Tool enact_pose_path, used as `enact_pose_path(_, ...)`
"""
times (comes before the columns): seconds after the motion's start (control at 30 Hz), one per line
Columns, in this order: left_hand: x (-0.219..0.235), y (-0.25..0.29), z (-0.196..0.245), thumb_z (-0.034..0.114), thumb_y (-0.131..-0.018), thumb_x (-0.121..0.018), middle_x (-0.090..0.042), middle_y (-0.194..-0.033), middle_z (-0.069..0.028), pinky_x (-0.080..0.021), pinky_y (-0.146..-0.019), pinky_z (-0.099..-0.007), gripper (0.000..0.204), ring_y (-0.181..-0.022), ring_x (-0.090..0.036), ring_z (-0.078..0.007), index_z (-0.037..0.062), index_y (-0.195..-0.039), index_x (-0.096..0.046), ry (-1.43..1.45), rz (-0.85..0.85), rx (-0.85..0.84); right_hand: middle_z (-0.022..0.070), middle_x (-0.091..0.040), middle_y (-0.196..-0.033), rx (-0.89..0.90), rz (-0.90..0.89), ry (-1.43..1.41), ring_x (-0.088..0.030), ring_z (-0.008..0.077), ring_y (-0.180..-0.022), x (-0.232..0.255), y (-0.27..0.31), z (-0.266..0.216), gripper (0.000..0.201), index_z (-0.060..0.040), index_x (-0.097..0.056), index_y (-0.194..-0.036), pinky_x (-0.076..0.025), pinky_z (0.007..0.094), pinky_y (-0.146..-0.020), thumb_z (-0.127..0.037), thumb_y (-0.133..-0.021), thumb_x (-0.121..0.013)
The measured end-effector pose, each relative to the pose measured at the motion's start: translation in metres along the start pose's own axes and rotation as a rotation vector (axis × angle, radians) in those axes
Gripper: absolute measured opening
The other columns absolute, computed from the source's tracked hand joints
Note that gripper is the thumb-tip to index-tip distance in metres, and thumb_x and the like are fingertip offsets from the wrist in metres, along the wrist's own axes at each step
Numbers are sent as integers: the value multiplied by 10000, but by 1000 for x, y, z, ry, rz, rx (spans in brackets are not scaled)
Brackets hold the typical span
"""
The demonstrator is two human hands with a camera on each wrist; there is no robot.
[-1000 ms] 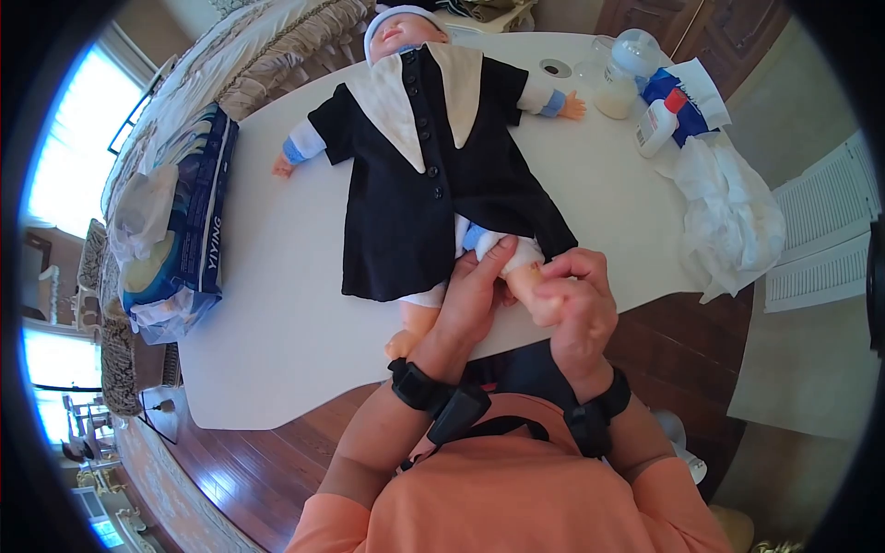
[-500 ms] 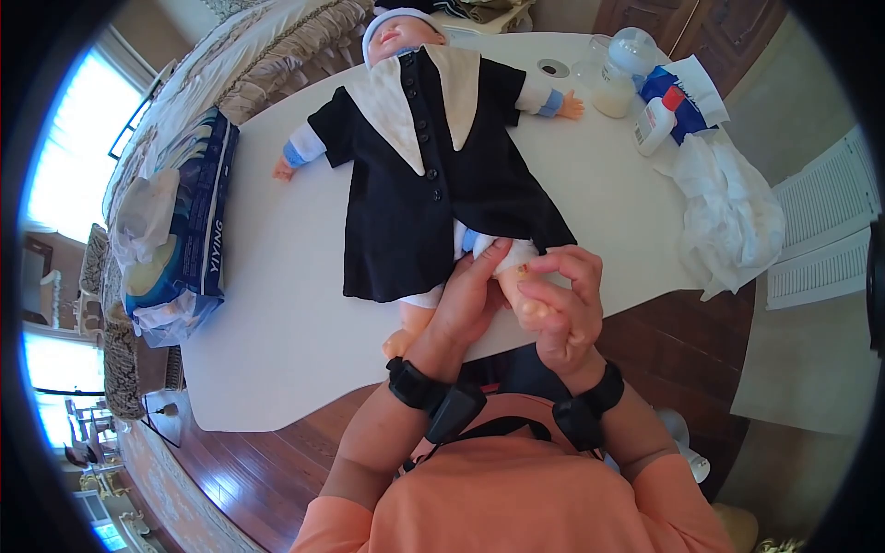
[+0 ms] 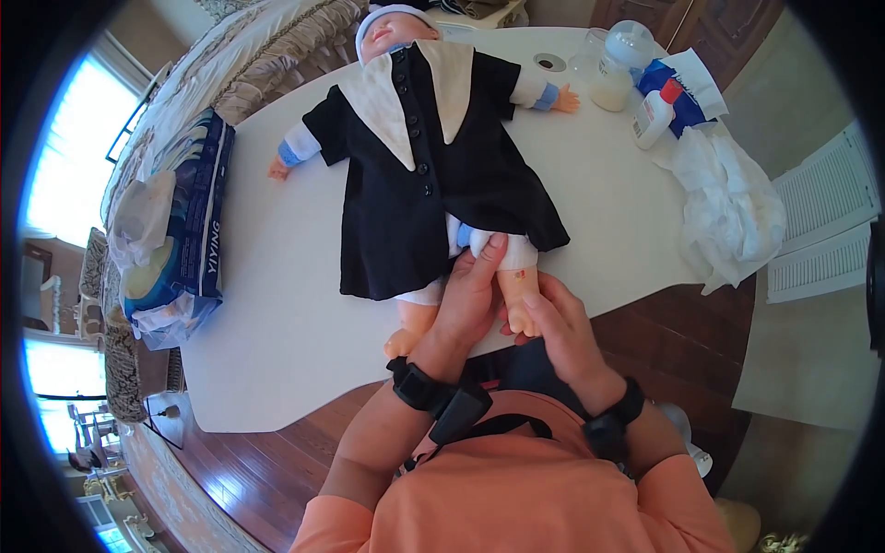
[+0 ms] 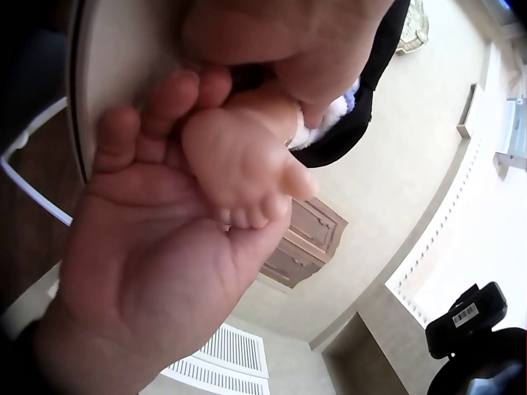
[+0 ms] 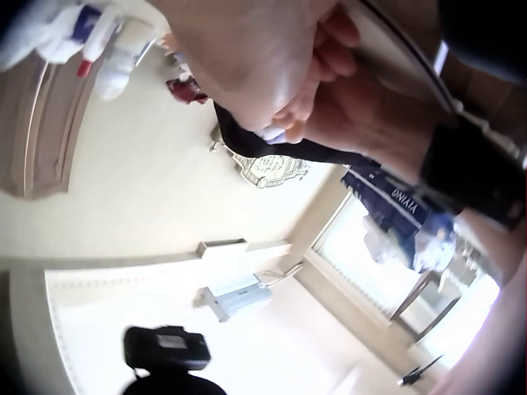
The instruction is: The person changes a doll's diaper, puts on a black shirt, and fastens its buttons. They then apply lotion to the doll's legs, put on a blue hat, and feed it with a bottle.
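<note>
A baby doll (image 3: pixel 392 35) in a white cap and a black robe (image 3: pixel 433 221) with a broad cream collar lies on its back on the white table. My left hand (image 3: pixel 468 300) grips the leg at the hem, its thumb on the white legging near the knee. Against the bare foot (image 4: pixel 239 164), my right hand (image 3: pixel 564 332) holds from the outer side, thumb along the foot and fingers behind it. A small red mark (image 3: pixel 520 274) shows on that shin. The doll's other foot (image 3: pixel 401 343) lies beside my left wrist.
A blue pack (image 3: pixel 198 221) marked YIYING stands at the table's left edge. Along the right are a baby bottle (image 3: pixel 613 88), a white bottle with a red cap (image 3: pixel 655 118), a blue packet (image 3: pixel 687 92) and crumpled white material (image 3: pixel 733 207). The table's (image 3: pixel 277 369) near edge lies before me.
My right hand has moved off the shin and opened out of its tighter curl to lie round the foot. The held foot has swung left and the leg now points straighter toward me.
</note>
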State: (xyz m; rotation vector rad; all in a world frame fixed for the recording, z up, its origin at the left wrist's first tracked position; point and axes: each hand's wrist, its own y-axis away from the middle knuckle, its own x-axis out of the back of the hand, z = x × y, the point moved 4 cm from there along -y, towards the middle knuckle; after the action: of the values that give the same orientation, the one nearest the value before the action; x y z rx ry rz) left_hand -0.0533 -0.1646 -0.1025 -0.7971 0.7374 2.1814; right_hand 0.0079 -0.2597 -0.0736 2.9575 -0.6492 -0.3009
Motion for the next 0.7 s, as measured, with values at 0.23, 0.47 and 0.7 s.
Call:
enact_pose_path(0.23,-5,3,6,343,-862,-507,-580,-822,-32,-442,-686,-252,289,-739,-558,-127,73,-965,-528,-38,-55,12,61,-516,-610,-437,-470,-473,-506,146,-442,-1,-29,11,557,-20,-501,-790,-412,241,-394,-528,-878,-290)
enact_pose_path(0.47,-5,2,2,323,-861,-517,-559,-962,-57,-410,-810,-285,336,-893,-533,-148,49,-1054,-496,3,-28,17,65,-478,-519,-371,-177,-467,-469,162,-392,-5,-17,17,620,-36,-498,-762,-389,261,-364,-580,-863,-220)
enact_pose_path(0.7,2,2,5,337,-844,-541,-574,-938,-51,-421,-802,-273,372,-880,-547,-143,30,-1049,-498,2,43,33,78,-516,-612,-446,-400,-862,-494,169,-488,-18,3,-1,529,-55,-503,-868,-419,287,-472,-530,-880,-271)
